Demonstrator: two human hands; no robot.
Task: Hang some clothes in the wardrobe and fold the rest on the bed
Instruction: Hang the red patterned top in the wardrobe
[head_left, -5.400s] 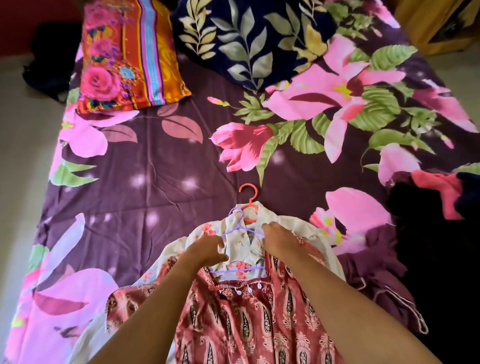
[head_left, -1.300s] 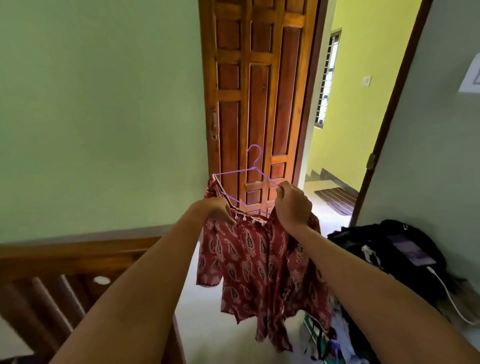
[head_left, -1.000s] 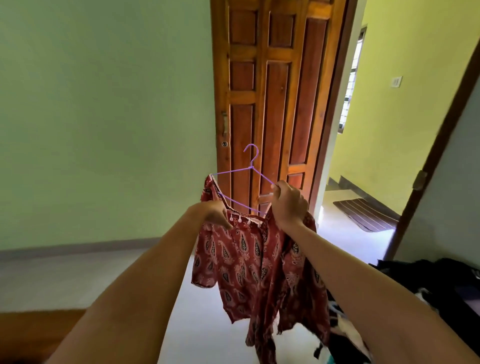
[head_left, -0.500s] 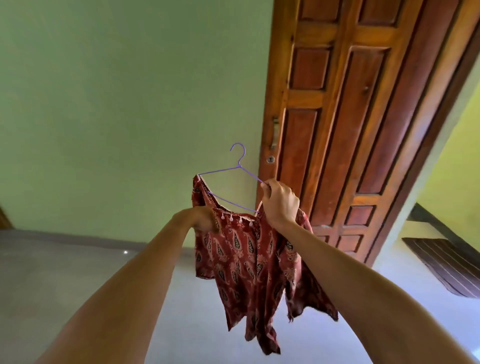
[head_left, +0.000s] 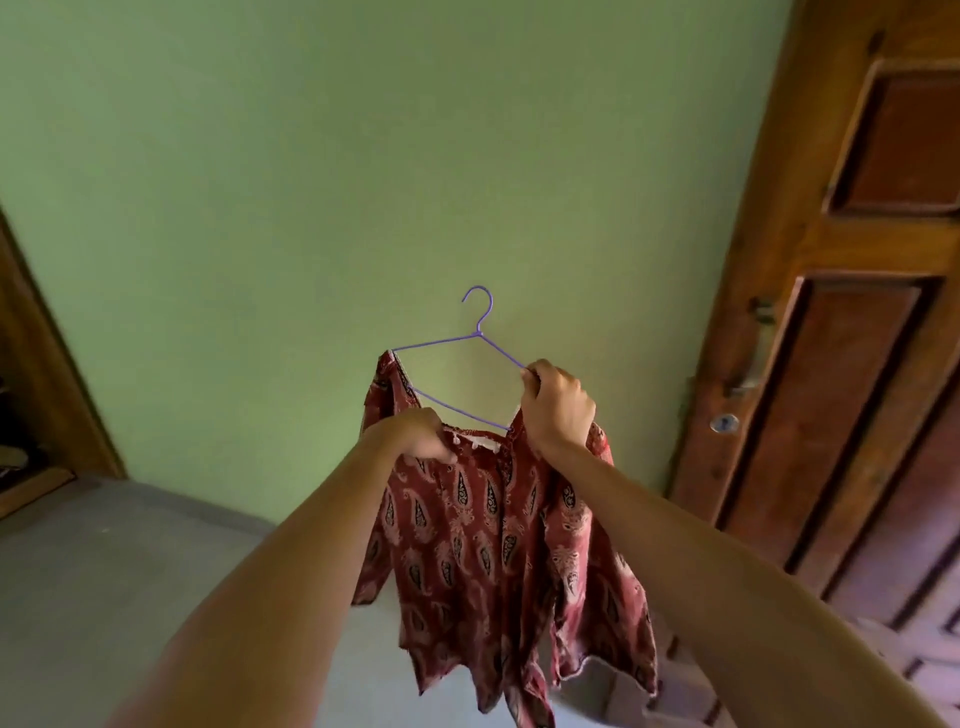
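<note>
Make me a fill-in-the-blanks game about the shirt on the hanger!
1. The hanger is ____ in colour.
2. The paisley top held up with it is mostly ____.
3. The wall behind them is ____.
4. The left hand holds the top's neckline, while the right hand pinches the wire of the ____.

Missing words: purple; red; green; hanger.

One hanger (head_left: 436, 342), one paisley top (head_left: 483, 545), one door (head_left: 857, 415), two hands: left hand (head_left: 423, 434), right hand (head_left: 558, 405).
</note>
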